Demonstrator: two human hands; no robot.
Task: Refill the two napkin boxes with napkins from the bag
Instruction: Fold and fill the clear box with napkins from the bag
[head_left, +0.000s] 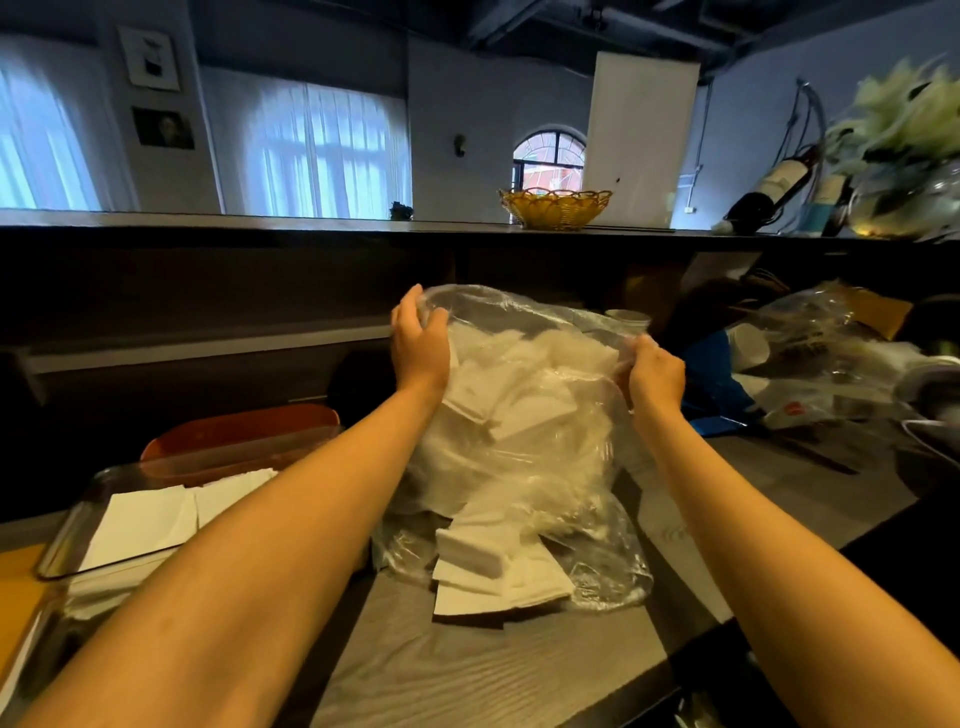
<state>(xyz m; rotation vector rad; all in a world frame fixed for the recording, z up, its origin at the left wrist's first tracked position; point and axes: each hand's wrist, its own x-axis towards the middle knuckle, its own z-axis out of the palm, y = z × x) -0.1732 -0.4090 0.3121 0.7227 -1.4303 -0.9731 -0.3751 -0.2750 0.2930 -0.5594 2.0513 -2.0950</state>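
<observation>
Napkins (498, 551) sit loose inside the clear bag (571, 364) on the surface (467, 675); left hand (418, 345) and right hand (655, 375) each pinch its limp, slippery rim. Light, soft; hold stacks by their edges.

Both hands (420, 343) on bag (524, 415) (napkins (519, 410) inside)

Room is reading dim overall. Daylight is coming through the curtained windows (332, 150) at the back, glowing bluish-white and slightly overexposing. Counter front (208, 291) below the ledge is sitting in deep shadow, detail lost. Forearms are catching warm, even light from above. Clear plastic bag (524, 415) is throwing small glints. Wide-angle lens is bending the edges; plant (904, 119) at upper right is smearing with blur. Right-side clutter is looking soft.
</observation>
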